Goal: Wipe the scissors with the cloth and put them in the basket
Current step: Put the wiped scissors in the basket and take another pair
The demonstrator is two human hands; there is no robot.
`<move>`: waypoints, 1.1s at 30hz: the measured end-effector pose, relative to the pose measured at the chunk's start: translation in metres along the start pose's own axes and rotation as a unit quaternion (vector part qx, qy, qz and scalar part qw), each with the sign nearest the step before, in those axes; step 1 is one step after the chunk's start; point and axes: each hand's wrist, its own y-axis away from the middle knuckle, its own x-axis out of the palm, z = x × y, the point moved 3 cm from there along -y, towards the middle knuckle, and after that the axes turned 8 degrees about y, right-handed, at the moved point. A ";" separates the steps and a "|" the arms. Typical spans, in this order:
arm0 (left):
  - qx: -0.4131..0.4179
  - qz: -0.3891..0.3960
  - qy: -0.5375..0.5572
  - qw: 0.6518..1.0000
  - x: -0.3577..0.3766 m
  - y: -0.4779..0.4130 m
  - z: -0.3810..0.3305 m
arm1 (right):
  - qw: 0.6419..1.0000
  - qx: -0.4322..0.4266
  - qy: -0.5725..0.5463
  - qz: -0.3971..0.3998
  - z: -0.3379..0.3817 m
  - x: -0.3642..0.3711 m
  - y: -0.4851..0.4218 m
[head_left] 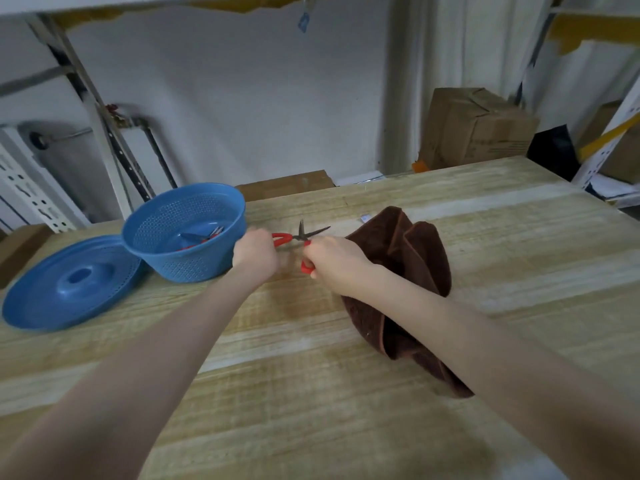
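Note:
A pair of red-handled scissors (300,236) is held above the wooden table (311,375), blades spread apart. My left hand (255,252) grips one red handle loop. My right hand (334,260) grips the other red handle. A crumpled brown cloth (408,271) lies on the table just right of my right hand, partly under my right forearm. The blue perforated basket (187,233) stands left of my left hand and holds other red-handled scissors (204,237).
A blue perforated lid (69,285) lies flat to the left of the basket. Cardboard boxes (474,129) and metal shelving stand behind the table's far edge. A white wall is at the back.

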 end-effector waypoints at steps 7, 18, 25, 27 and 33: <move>0.059 -0.002 0.008 0.998 -0.009 0.034 0.022 | 0.998 -0.020 -0.059 -0.003 0.021 -0.017 0.065; 0.171 0.032 0.050 0.984 -0.021 0.076 0.032 | 0.966 0.253 0.045 0.027 -0.038 -0.023 0.075; 0.216 0.031 0.067 0.974 -0.020 0.081 0.031 | 0.960 0.257 0.001 0.109 -0.054 0.003 0.061; 0.225 0.026 0.072 0.971 -0.020 0.082 0.030 | 0.969 0.234 -0.058 0.048 -0.055 0.000 0.059; 0.257 0.010 0.082 0.963 -0.014 0.080 0.027 | 0.901 0.270 -0.336 -0.038 -0.056 -0.031 0.062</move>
